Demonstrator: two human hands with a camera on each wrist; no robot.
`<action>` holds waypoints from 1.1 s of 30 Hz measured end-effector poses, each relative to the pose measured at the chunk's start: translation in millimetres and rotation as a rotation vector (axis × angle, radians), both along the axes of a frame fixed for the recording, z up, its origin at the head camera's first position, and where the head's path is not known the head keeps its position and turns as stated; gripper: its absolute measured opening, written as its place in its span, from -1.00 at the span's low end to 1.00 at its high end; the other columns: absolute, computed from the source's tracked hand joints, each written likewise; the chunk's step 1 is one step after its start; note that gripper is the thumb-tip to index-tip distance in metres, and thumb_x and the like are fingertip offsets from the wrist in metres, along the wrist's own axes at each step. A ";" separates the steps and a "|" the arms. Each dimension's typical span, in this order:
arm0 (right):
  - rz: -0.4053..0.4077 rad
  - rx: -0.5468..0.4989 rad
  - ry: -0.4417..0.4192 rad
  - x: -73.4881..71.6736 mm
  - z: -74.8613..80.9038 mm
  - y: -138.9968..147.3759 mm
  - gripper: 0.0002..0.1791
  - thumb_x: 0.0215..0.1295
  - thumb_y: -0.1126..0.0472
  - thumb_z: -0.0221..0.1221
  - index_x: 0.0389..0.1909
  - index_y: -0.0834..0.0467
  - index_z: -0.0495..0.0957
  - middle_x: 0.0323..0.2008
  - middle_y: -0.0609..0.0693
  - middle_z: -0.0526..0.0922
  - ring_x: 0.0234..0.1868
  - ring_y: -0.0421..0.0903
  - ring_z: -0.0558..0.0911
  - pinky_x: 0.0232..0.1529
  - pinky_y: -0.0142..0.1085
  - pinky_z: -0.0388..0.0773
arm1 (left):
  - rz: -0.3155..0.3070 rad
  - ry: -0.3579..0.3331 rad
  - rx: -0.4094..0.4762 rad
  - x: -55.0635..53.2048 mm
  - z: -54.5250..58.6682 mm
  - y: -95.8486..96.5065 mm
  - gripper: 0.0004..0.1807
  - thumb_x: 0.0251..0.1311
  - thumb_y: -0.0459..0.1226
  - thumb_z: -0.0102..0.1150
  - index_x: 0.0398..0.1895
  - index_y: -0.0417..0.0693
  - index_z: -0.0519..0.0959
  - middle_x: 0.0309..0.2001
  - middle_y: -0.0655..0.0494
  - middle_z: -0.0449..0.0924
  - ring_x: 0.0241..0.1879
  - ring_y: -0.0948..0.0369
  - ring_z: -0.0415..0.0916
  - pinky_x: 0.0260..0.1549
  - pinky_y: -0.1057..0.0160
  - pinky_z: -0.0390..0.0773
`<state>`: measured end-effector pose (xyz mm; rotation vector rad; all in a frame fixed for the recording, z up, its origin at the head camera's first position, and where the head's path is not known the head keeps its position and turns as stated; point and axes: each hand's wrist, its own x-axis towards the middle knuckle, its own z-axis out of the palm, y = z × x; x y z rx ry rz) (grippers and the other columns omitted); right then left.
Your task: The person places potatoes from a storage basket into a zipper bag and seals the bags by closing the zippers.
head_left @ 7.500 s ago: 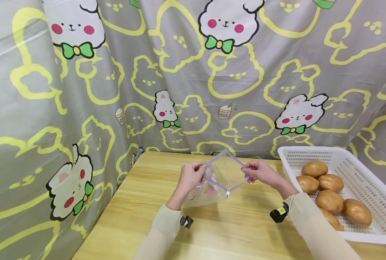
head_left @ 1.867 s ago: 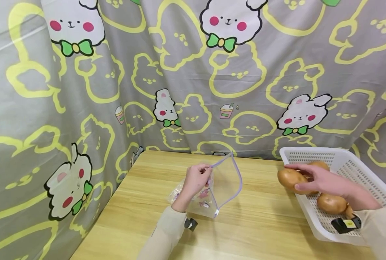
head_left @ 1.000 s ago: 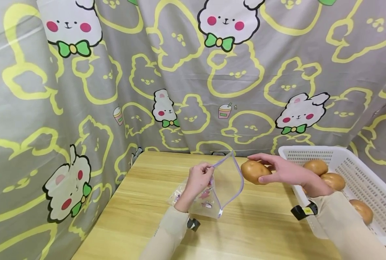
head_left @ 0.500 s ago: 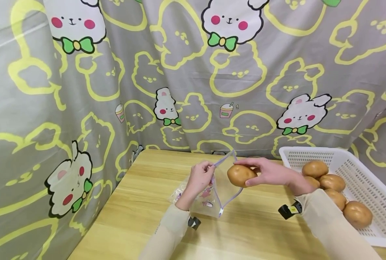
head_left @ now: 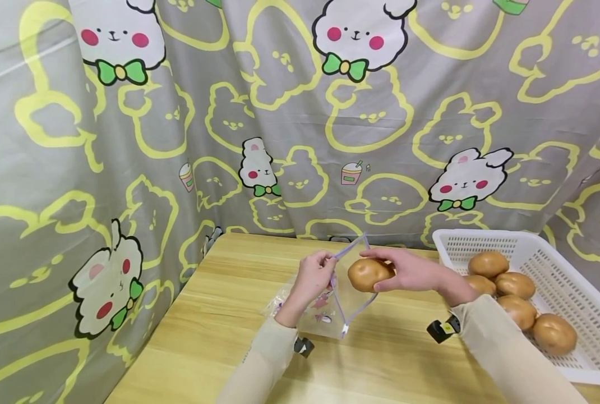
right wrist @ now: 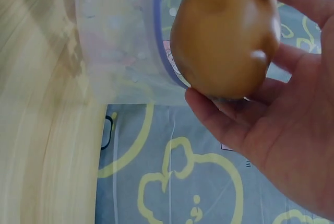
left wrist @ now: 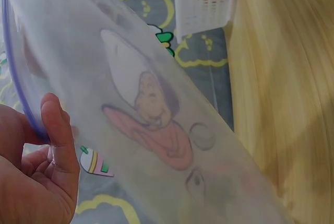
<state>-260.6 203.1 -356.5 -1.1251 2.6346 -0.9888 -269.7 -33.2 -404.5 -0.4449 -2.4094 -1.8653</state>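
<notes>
Above the table [head_left: 360, 370], toward its far edge, the left hand [head_left: 311, 279] pinches a purple-rimmed clear bag [head_left: 324, 324] at its mouth while the right hand [head_left: 415, 270] grips a potato [head_left: 368, 275] at that opening.

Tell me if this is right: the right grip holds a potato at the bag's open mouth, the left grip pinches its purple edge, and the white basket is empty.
No: the basket isn't empty; the head view shows several potatoes in it. The rest stands: the right grip has a potato at the open mouth of the bag, the left grip pinches its purple edge.
</notes>
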 end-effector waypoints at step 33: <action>-0.028 0.166 0.132 0.2 -18.9 -15.8 -0.23 -0.10 0.08 0.47 0.14 0.30 0.42 0.03 0.11 0.55 -0.06 0.01 0.55 -0.07 -0.10 0.53 | 0.005 -0.023 0.040 -1.3 -5.4 7.3 -0.85 0.33 -0.36 0.01 -0.34 -0.21 0.56 -0.68 0.07 0.49 -0.80 0.28 0.41 -0.65 -0.06 0.60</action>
